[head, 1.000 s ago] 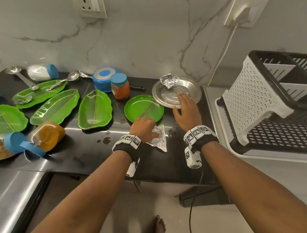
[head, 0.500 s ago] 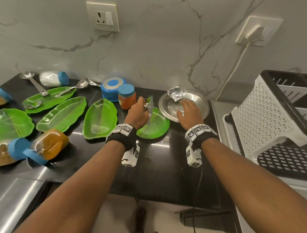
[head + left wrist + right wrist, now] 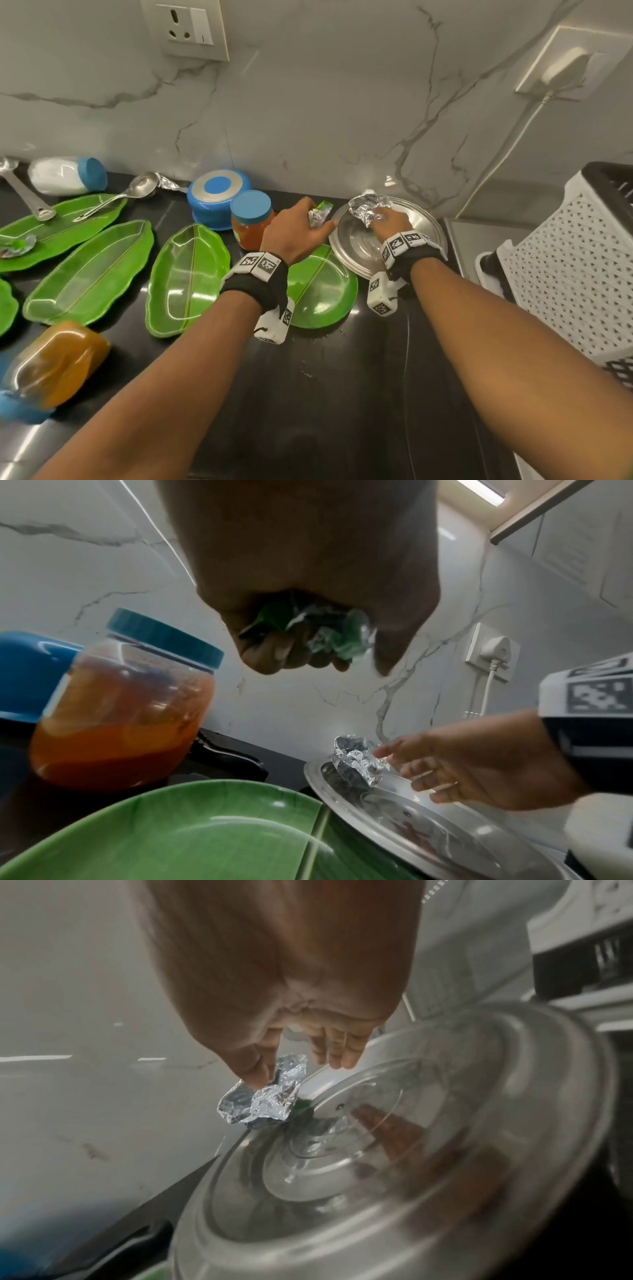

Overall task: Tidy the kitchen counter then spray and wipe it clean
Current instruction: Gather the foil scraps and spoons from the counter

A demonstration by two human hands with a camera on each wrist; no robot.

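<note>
over the steel plate at the back of the black counter: right hand reaching down with loosely spread fingers, thumb tip touching the crumpled foil ball on the plate's far rim. just left of the plate, above the round green plate and beside the orange jar: left hand fisted around a crumpled green-and-silver wrapper.

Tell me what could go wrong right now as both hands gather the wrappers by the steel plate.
1. The right hand only touches the crumpled foil at the steel plate's far rim; a nudge could push it off behind the plate.
2. The left hand, gripping a green and silver wrapper, sits close to the orange jar and could knock it.
</note>
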